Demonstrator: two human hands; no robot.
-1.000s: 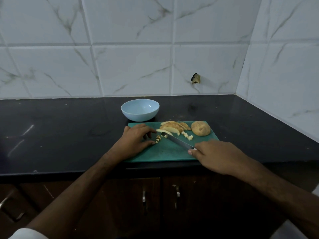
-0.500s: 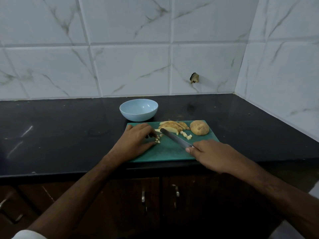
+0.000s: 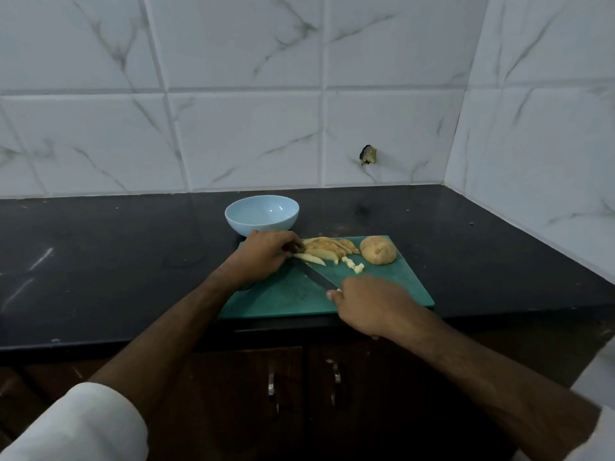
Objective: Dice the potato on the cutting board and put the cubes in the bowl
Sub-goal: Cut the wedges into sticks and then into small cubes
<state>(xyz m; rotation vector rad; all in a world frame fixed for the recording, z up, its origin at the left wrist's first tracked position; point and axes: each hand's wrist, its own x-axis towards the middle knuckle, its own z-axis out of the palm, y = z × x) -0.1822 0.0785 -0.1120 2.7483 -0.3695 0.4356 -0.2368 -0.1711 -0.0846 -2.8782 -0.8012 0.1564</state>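
Since half a second ago the left hand [image 3: 263, 257] has moved up the board [image 3: 382, 294] to the sliced wedges [image 3: 327, 251], and the small heap of cubes that lay by its fingers no longer shows. The knife [image 3: 316, 277] blade now lies lower and flatter, tip under the left hand.

Left hand: fingers curled down onto the near end of the wedges, holding them against the board. Right hand [image 3: 369, 304]: wrapped round the knife handle at the board's near edge, blade running diagonally up-left toward the wedges.

A few cubes [image 3: 353, 263] sit on the board just right of the wedges. Uncut potato half [image 3: 378, 249] sits at the board's far right corner, apart from the slices. Bowl [image 3: 262, 214] stands on the counter [image 3: 100, 261] just behind the board's far left corner; no cubes show inside. Cabinet doors [image 3: 299, 394] below the counter, tiled wall [image 3: 233, 94] behind.
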